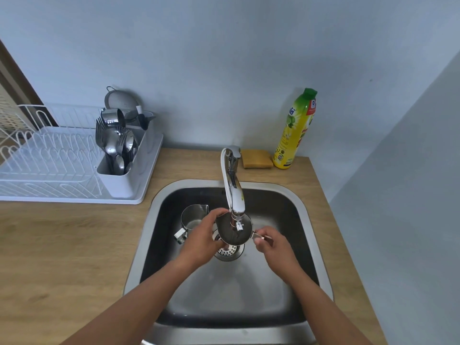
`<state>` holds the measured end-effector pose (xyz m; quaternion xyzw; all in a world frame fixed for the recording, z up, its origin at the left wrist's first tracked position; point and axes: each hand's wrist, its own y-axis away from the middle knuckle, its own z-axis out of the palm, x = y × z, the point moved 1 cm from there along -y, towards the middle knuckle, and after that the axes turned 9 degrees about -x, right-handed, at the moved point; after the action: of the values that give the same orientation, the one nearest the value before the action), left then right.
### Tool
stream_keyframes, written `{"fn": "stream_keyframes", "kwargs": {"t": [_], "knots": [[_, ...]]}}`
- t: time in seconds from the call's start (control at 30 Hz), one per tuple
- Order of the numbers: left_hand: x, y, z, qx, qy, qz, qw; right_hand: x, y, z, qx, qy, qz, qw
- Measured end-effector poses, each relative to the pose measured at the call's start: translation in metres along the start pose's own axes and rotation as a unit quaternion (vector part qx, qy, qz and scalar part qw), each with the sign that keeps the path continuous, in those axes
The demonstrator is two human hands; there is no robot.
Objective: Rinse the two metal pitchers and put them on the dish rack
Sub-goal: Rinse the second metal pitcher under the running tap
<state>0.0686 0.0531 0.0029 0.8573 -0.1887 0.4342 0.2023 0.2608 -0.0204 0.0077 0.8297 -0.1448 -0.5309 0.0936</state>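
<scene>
One metal pitcher (230, 231) is held under the spout of the tap (232, 185), above the drain of the sink (159, 220). My left hand (202, 235) grips its body from the left. My right hand (270, 242) pinches its handle on the right. The second metal pitcher (193, 216) stands upright on the sink floor to the left, its handle pointing toward the front left. The white dish rack (57, 168) sits on the counter at the far left.
The rack's cutlery holder (119, 145) is full of spoons and forks, with a metal cup and a strainer behind it. A sponge (256, 158) and a yellow dish soap bottle (296, 130) stand behind the sink. Walls close in at the back and right.
</scene>
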Motion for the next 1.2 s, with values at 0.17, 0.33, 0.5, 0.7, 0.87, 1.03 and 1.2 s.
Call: {"fn": "stream_keyframes", "kwargs": {"t": [0.17,0.33,0.5,0.7,0.87,1.03,1.2], "knots": [[0.005,0.010,-0.016,0.027,-0.069,0.022,0.997,0.004,-0.011,0.014,-0.033,-0.134,-0.008,0.990],[0.004,0.021,-0.030,0.030,-0.111,0.050,0.992,0.003,-0.016,0.027,-0.076,-0.215,0.006,0.974],[-0.006,0.030,-0.031,0.003,-0.085,0.007,0.996,0.003,-0.008,0.033,-0.110,-0.177,0.024,0.978],[-0.014,0.039,-0.006,-0.056,0.017,-0.058,0.997,0.006,0.006,0.019,-0.086,-0.090,0.071,0.990],[-0.018,0.034,0.003,-0.032,0.053,-0.087,0.994,0.007,0.005,0.024,-0.045,-0.090,0.066,0.993],[-0.018,0.031,0.003,-0.061,0.023,-0.096,0.993,0.011,0.001,0.013,-0.072,-0.077,0.093,0.990],[-0.020,0.022,0.006,-0.043,0.037,-0.097,0.994,0.011,-0.001,0.014,-0.053,-0.084,0.090,0.991]]}}
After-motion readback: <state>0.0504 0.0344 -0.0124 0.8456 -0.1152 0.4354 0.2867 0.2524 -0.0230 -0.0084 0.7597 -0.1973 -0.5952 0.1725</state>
